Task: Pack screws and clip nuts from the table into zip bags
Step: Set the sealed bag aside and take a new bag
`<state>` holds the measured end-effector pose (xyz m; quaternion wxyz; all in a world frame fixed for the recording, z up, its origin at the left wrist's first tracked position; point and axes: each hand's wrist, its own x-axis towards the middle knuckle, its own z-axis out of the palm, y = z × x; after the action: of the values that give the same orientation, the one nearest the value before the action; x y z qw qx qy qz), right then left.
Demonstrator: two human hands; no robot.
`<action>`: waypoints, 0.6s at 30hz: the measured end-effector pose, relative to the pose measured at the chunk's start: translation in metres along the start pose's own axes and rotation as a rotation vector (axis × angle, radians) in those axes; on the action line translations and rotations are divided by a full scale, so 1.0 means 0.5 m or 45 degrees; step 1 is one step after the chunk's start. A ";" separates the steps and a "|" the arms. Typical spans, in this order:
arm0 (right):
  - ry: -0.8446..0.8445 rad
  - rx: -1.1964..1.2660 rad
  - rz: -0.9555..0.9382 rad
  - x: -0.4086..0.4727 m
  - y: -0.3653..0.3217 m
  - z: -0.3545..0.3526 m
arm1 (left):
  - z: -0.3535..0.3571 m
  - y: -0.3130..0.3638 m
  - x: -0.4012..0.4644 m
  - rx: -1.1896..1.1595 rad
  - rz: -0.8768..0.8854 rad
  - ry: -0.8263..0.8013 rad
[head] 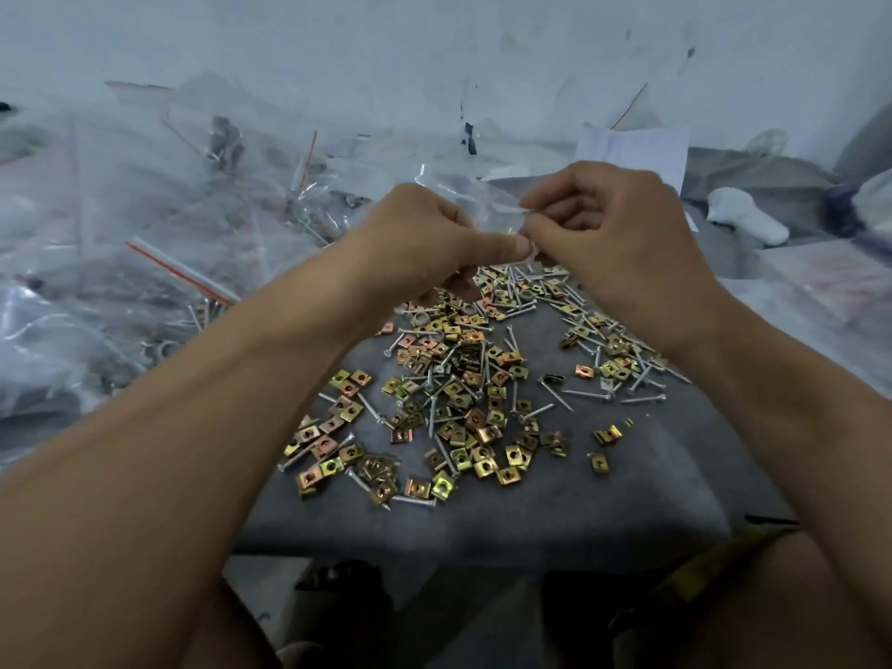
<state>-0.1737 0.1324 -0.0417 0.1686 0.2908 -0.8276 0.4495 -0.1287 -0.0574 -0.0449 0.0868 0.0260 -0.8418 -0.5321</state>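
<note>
I am pinching a clear zip bag (pixel 475 207) between my left hand (pixel 425 239) and right hand (pixel 613 234), above the screws (pixel 586 393) and clip nuts (pixel 463 417) lying scattered on the table (pixel 531 519).

The light was dim, cool and even, with only soft shadows. The upper left of the frame was smeared with blur, where plastic bags (pixel 145 224) showed pale glare. The wide lens bent the edges; the forearms at the bottom bulged large.
</note>
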 end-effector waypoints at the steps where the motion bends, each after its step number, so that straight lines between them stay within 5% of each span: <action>1: -0.008 -0.102 -0.058 -0.001 0.000 0.000 | 0.003 -0.006 -0.002 0.120 0.012 0.032; 5: -0.088 -0.379 -0.277 -0.002 -0.009 0.016 | 0.007 -0.008 -0.001 0.245 0.196 0.385; 14: 0.254 -0.129 -0.207 0.002 0.013 0.012 | 0.014 -0.011 0.002 0.288 0.206 0.372; 18: 0.217 0.021 -0.200 0.006 0.019 0.008 | 0.027 0.008 -0.001 0.094 0.168 0.350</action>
<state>-0.1823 0.1319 -0.0485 0.2709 0.3169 -0.7812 0.4647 -0.1305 -0.0438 -0.0470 0.2350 0.0464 -0.8408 -0.4854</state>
